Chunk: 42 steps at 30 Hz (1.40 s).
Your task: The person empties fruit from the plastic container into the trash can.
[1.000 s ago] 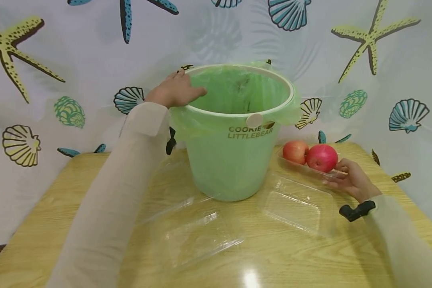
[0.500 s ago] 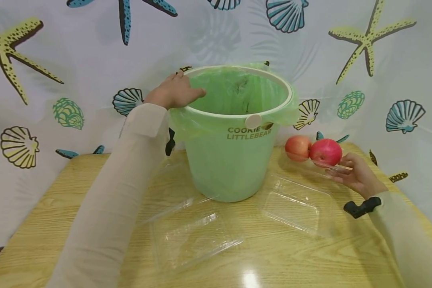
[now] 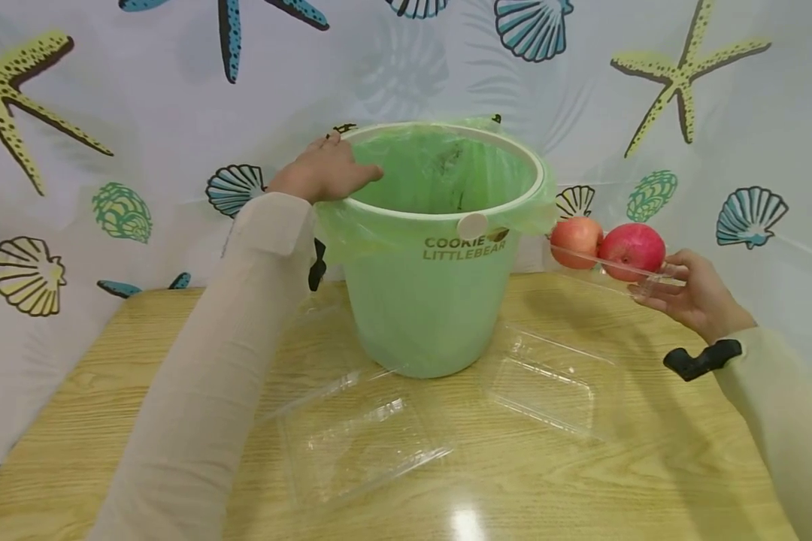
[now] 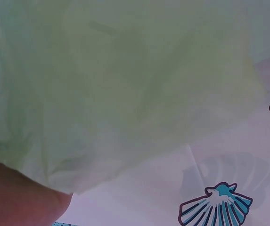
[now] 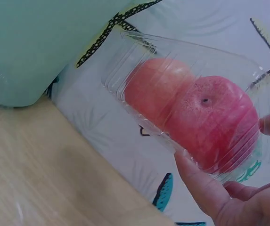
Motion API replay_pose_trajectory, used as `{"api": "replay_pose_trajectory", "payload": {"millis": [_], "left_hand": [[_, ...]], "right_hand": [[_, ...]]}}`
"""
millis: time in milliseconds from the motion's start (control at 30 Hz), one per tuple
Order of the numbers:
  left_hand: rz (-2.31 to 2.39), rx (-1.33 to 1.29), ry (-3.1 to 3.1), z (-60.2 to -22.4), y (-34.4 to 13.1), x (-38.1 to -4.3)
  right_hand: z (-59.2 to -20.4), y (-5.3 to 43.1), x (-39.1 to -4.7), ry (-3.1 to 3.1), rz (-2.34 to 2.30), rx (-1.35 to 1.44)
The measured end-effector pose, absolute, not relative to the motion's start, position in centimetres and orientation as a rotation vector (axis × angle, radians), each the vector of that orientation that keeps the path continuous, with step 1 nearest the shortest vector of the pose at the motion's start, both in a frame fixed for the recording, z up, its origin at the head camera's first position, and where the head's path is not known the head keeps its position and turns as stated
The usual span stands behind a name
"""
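My right hand (image 3: 693, 293) grips one end of a clear plastic tray (image 5: 118, 77) and holds it up above the table, right of the bin. Two apples lie in the tray: a paler red-orange apple (image 3: 577, 242) and a deeper pink-red apple (image 3: 632, 252). In the right wrist view the thumb and fingers are round the tray's end. My left hand (image 3: 328, 171) rests on the left rim of a pale green bin (image 3: 433, 300), thumb over the inner edge. The left wrist view shows mostly the green bag (image 4: 125, 94) hanging over the rim.
Two more clear plastic trays lie on the wooden table (image 3: 534, 481): one front-left tray (image 3: 365, 443) and one right tray (image 3: 548, 387) beside the bin's base. A white cloth (image 3: 176, 98) with shells and starfish hangs behind the table.
My right hand has raised the tray with both apples off the table, up and slightly to the right. The left hand stays on the bin's rim.
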<state>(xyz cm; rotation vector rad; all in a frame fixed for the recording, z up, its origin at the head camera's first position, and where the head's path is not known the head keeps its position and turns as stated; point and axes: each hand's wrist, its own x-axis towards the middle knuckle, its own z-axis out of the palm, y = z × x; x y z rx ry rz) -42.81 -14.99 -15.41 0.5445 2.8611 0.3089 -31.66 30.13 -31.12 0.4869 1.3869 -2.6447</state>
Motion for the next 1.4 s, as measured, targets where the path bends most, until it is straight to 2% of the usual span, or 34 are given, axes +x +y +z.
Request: {"api": "replay_pose_trajectory", "payload": {"millis": [567,867,1400], "left_hand": [[0.363,0.525,2.864,-15.5,-15.2,-42.7],[0.349,0.54,2.865,-15.6,-15.1,-42.7],[0.349,0.537,2.866,-15.6,-14.9,-42.6]], "right_hand": [[-25.5,30.6,-32.4,1.318,-2.684,0.554],[-23.5,30.9,-32.4,1.217,-2.749,0.494],[-19.3,29.2,-33.1,1.216,-2.8,0.491]]}}
